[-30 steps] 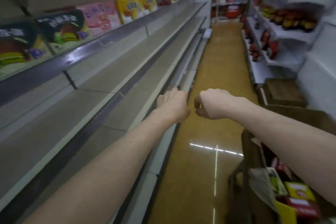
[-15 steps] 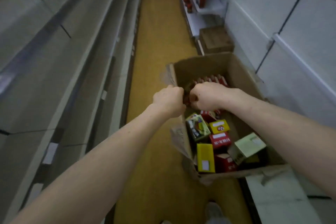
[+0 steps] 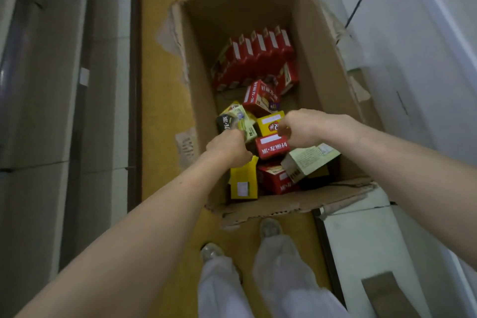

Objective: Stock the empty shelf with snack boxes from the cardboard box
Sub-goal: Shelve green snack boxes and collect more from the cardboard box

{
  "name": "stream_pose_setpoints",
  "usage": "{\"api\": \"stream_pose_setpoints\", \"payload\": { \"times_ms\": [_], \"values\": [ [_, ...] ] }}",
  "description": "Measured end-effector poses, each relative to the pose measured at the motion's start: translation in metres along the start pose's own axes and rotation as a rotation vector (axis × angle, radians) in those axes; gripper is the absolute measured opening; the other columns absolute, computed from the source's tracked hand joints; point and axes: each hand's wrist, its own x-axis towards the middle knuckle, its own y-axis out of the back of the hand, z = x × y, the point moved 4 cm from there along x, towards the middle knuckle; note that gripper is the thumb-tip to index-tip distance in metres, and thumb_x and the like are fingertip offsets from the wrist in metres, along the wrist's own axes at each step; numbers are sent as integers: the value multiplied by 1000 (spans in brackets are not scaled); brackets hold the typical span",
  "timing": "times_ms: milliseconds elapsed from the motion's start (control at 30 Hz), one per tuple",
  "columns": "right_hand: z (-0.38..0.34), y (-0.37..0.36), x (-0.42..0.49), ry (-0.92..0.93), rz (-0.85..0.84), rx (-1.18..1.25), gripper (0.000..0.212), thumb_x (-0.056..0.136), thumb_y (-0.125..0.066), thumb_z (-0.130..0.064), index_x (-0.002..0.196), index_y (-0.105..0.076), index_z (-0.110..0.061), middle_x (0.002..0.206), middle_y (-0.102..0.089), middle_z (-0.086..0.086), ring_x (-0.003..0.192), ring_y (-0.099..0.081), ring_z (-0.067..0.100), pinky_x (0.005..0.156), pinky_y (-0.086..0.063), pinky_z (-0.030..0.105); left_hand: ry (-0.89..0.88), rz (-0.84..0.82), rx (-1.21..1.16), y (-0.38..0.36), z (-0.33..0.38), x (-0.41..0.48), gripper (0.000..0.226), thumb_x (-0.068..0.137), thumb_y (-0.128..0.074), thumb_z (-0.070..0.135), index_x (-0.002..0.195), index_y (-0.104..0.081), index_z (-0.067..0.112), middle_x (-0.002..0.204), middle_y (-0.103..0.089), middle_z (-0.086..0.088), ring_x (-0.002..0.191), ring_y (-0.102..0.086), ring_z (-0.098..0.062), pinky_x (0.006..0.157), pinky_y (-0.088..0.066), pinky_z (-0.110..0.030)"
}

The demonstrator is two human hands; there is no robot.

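- The cardboard box point(image 3: 320, 64) sat open on the yellow floor point(image 3: 160, 85), from the middle of the view up toward 12 o'clock.
- The snack boxes were all inside it. A neat row of red boxes point(image 3: 258, 59) stood at the far end, toward 12 o'clock.
- Nearer, the boxes lay in a jumble. A tipped red box point(image 3: 260, 97) lay just at 6 o'clock of the row.
- A green and black box point(image 3: 236, 120) lay at 9 o'clock of a small yellow box point(image 3: 268, 124), touching it.
- A red box with white letters point(image 3: 272, 146) lay at 6 o'clock of the small yellow one.
- A pale green box point(image 3: 307, 160) leaned at 3 o'clock of the pile, and a tall yellow box point(image 3: 244, 181) stood at 7 o'clock.
- The left hand point(image 3: 228, 146) was clenched in a fist over the pile, right by the green and black box. I could not tell if it touched the box.
- The right hand point(image 3: 299, 126) was clenched in a fist too, in front of the small yellow box and the red box with white letters.
- The two fists were near each other but apart.
- The empty shelf point(image 3: 38, 111) ran along at 9 o'clock, well apart from the snack boxes.
- A white shelf unit point(image 3: 413, 59) stood at 3 o'clock, just beside the cardboard box.
- Two shoes point(image 3: 269, 227) and white trousers point(image 3: 284, 279) showed at 6 o'clock.
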Motion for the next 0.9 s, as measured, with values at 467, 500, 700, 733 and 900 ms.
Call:
{"api": "stream_pose_setpoints", "payload": {
  "times_ms": [467, 500, 700, 733, 900],
  "values": [
    [51, -79, 33, 43, 9, -234, 77, 81, -70, -35, 144, -28, -22, 141, -42, 5, 133, -36, 26, 110, -26, 49, 222, -183, -834, -42, 20, 29, 47, 93, -64, 31, 135, -51, 14, 122, -56, -3, 109, -56, -18, 85, -51, -33],
    [52, -72, 35, 38, 33, -167, 76, 80, -69, -39, 143, -29, -22, 138, -45, 4, 129, -41, 26, 109, -27, 49, 259, -195, -898, -44, 17, 30, 49, 92, -65, 33, 136, -49, 15, 126, -56, -5, 110, -57, -20, 89, -52, -36],
    [54, -19, 55, -11, 157, 866, 52, 85, -60, -42, 132, -42, -29, 116, -58, -4, 102, -59, 15, 85, -50, 33, 333, -137, -1222, -39, 1, 43, 64, 86, -70, 43, 139, -47, 15, 134, -57, -9, 119, -56, -24, 93, -50, -40],
    [51, -15, 61, -15, 141, 979, 46, 87, -57, -43, 129, -44, -31, 111, -62, -5, 98, -61, 12, 82, -50, 30, 325, -142, -1265, -37, 1, 45, 59, 86, -69, 44, 135, -51, 17, 130, -60, -9, 118, -56, -23, 94, -48, -40],
    [36, -16, 88, -69, 96, 1227, 48, 90, -47, -57, 101, -69, -15, 88, -76, -1, 86, -71, 16, 78, -51, 28, 284, -179, -1543, -27, 2, 53, 34, 86, -67, 42, 111, -67, 20, 96, -74, -4, 95, -67, -23, 88, -51, -42]
  ]
}}
